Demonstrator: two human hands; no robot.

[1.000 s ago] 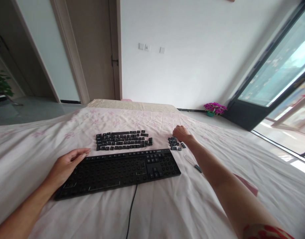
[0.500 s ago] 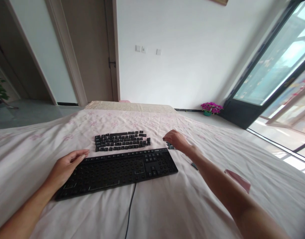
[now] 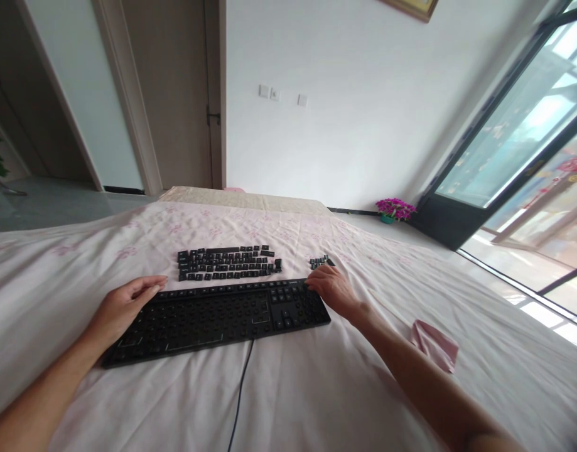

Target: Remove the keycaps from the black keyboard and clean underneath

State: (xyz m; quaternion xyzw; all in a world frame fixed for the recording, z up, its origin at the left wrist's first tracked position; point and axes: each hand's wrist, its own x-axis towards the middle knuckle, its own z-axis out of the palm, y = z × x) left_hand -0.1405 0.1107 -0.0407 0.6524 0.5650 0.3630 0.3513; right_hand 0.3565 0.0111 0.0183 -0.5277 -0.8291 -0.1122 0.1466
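Note:
A black wired keyboard lies at a slant on the bed, most of its main block and number pad bare of caps. My left hand rests at its left end, fingers stretched forward past the far edge and thumb alongside. Over the top of the number pad, my right hand is closed in a pinch on a small dark keycap, mostly hidden by the fingers. Loose black keycaps stand in rows just beyond the keyboard. A smaller group of keycaps lies behind my right hand.
A pink cloth lies right of my right forearm. The keyboard's cable runs toward me over the wrinkled pale bedsheet. Purple flowers in a green pot stand on the floor near the glass door.
My right hand has come back from the small group of keycaps to the number pad, uncovering that group. My left hand stays at the keyboard's left end. The view has shifted slightly.

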